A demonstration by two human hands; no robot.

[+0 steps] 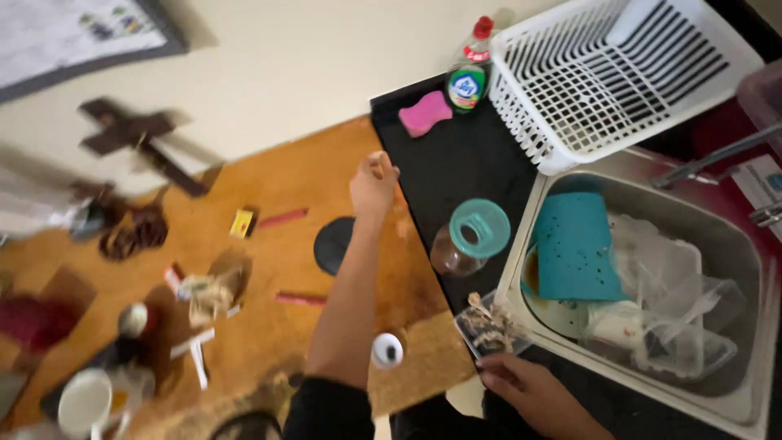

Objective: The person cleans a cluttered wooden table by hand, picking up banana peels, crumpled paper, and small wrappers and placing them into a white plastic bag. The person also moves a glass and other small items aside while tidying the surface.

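reaching left hand (pixel 373 186) is closed, pinching something small at frame centre near the black counter (pixel 456 163) edge; can't tell what. right hand (pixel 521 389), lower right, grips a clear tray of scraps (pixel 491 324) on the sink rim (pixel 521 236). risk: the tray tips into the sink or knocks the teal-lidded jar (pixel 471 238).

The left hand (pixel 373 186) is stretched out over the wooden counter (pixel 269 269), its fingers closed on a small tan object that cannot be made out. Just below that grip a black round disc (pixel 332 244) is seen; right of it, a glass jar (pixel 466 238) with a teal lid. The right hand (pixel 521 391) is held at a clear tray (pixel 487 327) by the sink (pixel 733 244).
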